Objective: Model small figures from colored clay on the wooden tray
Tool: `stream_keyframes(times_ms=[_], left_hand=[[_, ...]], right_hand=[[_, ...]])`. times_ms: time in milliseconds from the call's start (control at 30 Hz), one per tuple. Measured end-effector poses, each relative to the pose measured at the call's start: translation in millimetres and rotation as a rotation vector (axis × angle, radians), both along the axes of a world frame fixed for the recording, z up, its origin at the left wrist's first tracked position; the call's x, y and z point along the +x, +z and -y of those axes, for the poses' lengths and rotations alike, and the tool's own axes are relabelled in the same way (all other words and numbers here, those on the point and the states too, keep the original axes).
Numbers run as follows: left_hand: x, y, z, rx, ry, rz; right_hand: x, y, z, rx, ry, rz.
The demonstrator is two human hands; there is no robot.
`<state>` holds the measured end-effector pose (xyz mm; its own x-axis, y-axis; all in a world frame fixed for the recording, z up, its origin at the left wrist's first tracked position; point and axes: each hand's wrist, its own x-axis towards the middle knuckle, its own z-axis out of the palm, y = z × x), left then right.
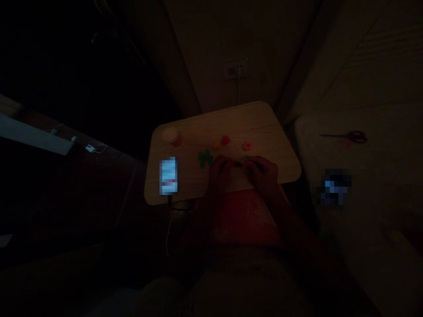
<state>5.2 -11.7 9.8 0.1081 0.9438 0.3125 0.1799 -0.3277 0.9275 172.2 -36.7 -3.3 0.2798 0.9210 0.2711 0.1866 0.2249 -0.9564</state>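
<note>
Over the near edge of a small wooden table point(191, 185), my left hand point(220, 171) and my right hand point(266, 175) face each other with fingers pinched. A small dark piece point(238, 164) lies between their fingertips, and both hands seem to hold it; its kind is too dark to tell. A bluish-green bit shows by my right fingertips. Beside my left hand are several green lumps point(205, 158), perhaps modelling clay. Just beyond the hands sit an orange lump point(216, 144), a red ball point(225, 139) and a pink flower-like ring point(247, 146).
A lit phone point(168, 176) with a cable lies at the table's left, below a cup-like container point(172, 136). Scissors point(350, 136) and a blurred dark object point(335, 187) rest on the pale surface at right. A wall socket point(235, 69) has a plug in it.
</note>
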Motion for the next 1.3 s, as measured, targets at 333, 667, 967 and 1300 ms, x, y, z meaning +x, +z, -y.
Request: stream_keyframes(times_ms=[333, 667, 967, 1300], left_hand=[[0, -1.2, 0, 0.005, -0.002, -0.011], [-1, -1.2, 0, -0.004, -0.003, -0.022], [0, 0.6, 0, 0.013, -0.014, 0.014], [0, 0.1, 1, 0.016, -0.014, -0.002]], right_hand=[[1, 1.7, -1, 0.007, 0.024, 0.059], [4, -2.9, -2, 0.072, 0.05, 0.058], [0, 0.1, -1, 0.018, 0.025, 0.045], [-1, 7.8, 3, -0.047, 0.032, -0.021]])
